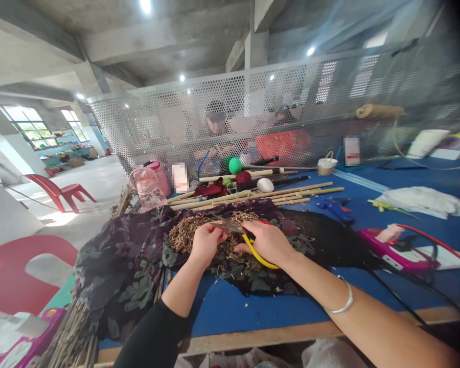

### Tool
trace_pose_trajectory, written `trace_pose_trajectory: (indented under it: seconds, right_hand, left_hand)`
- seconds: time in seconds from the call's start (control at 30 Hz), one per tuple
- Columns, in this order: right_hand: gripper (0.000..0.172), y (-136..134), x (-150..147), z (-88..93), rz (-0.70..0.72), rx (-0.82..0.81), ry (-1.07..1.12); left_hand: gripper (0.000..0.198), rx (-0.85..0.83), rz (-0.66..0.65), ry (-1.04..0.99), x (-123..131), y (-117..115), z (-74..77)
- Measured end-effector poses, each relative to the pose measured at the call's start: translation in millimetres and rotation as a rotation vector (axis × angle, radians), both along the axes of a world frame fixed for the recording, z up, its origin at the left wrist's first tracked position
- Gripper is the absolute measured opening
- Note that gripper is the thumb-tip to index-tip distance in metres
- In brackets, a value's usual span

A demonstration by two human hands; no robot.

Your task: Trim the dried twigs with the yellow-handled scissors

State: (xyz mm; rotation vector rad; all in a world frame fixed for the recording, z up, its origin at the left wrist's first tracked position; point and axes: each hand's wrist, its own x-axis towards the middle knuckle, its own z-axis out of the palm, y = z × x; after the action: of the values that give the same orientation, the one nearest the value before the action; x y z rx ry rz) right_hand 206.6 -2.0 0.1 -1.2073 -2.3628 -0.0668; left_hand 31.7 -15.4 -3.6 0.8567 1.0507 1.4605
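My right hand [267, 240] grips a pair of scissors [262, 259] with yellow handles, a bit of red showing behind the knuckles. The blades point left, toward my left hand [207, 241], whose thumb and fingers are pinched together by the blade tips. What sits in that pinch is too small to make out. Beneath both hands lies a heap of dried brown plant bits [184, 232]. The heap rests on a dark patterned cloth [138, 255] spread over the blue table [222, 312].
Behind the heap lie bamboo sticks [310, 192], a green ball [235, 165] and a white ball [266, 185]. To the right are a blue glue gun [335, 209] and a magenta power strip [402, 250] with cables. A perforated metal screen [157, 122] stands behind; people sit beyond it.
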Motion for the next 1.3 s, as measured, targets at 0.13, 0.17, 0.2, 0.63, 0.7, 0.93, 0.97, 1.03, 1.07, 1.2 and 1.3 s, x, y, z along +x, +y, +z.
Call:
trace_pose_trajectory:
  seconds: [0.13,0.17,0.2,0.63,0.7,0.93,0.97,1.03,1.07,1.2,1.3]
  right_hand:
    - [0.045,0.5,0.2,-0.3,0.019,-0.047,0.021]
    - [0.044,0.6,0.0,-0.3,0.022,-0.057,0.023]
    - [0.044,0.6,-0.3,-0.4,0.026,-0.066,0.025]
    - [0.05,-3.9,-5.7,2.7,-0.006,-0.083,0.039]
    - [0.049,-3.0,-5.9,1.8,-0.019,-0.091,0.036]
    - [0.046,-4.9,-8.0,0.8,-0.017,-0.113,0.053]
    - [0.047,-5.6,-8.6,1.2,-0.019,-0.109,0.052]
    - [0.051,-6.7,-9.7,1.7,-0.024,-0.09,0.056]
    - [0.052,-7.0,-10.2,1.8,-0.024,-0.081,0.061]
    - [0.051,-7.3,-10.7,2.2,-0.014,-0.085,0.075]
    - [0.046,-7.3,-10.3,2.9,-0.009,-0.109,0.072]
  left_hand:
    - [0.019,-0.014,-0.049,-0.008,-2.3,-0.4,0.1]
    - [0.02,-0.02,-0.052,-0.014,-2.3,-0.5,-0.1]
    - [0.021,-0.025,-0.052,-0.017,-2.1,-0.5,-0.3]
    - [0.025,-0.019,0.004,-0.026,6.0,0.2,-7.1]
    - [0.025,-0.043,-0.003,-0.073,6.6,0.0,-7.8]
    - [0.025,-0.041,0.006,-0.095,8.7,-1.8,-6.9]
    - [0.026,-0.034,0.02,-0.073,9.0,-2.0,-6.6]
    - [0.026,-0.008,0.048,-0.015,9.5,-2.4,-6.0]
    - [0.026,0.005,0.06,0.016,9.6,-2.6,-5.9]
    - [0.025,0.031,0.074,0.091,9.2,-2.8,-6.4]
    - [0.025,0.022,0.069,0.092,9.2,-2.8,-7.8]
